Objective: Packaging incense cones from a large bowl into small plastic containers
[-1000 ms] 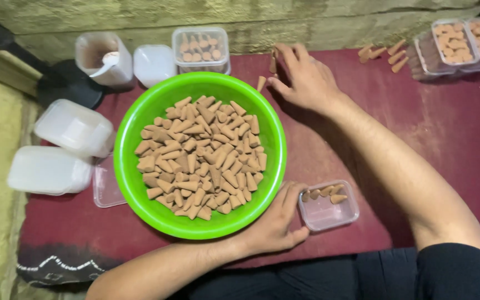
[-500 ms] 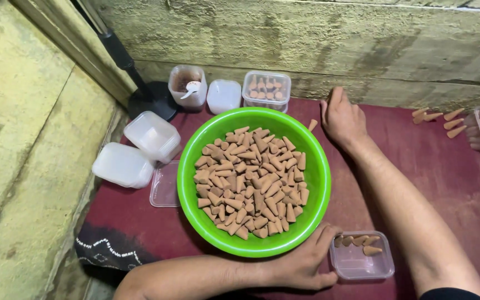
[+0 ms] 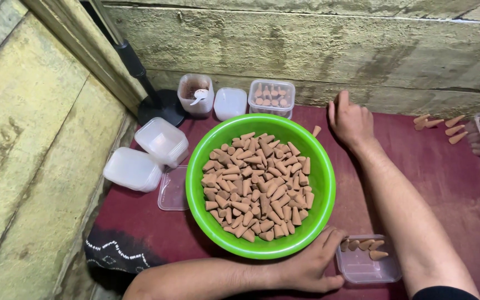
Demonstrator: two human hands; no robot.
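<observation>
Small plastic box [image 3: 368, 265] touches left hand [image 3: 309, 266].

Taking up the middle of the red cloth [image 3: 451, 183]: a big green bowl [image 3: 262, 186] full of brown cones [image 3: 256, 186]. Blocking the back by the wall: three small tubs [image 3: 231, 100] in a row. Crowding the left: stacked white boxes [image 3: 145, 155]. Leaving open room on the right, past a forearm [image 3: 401, 205] lying across it.
</observation>
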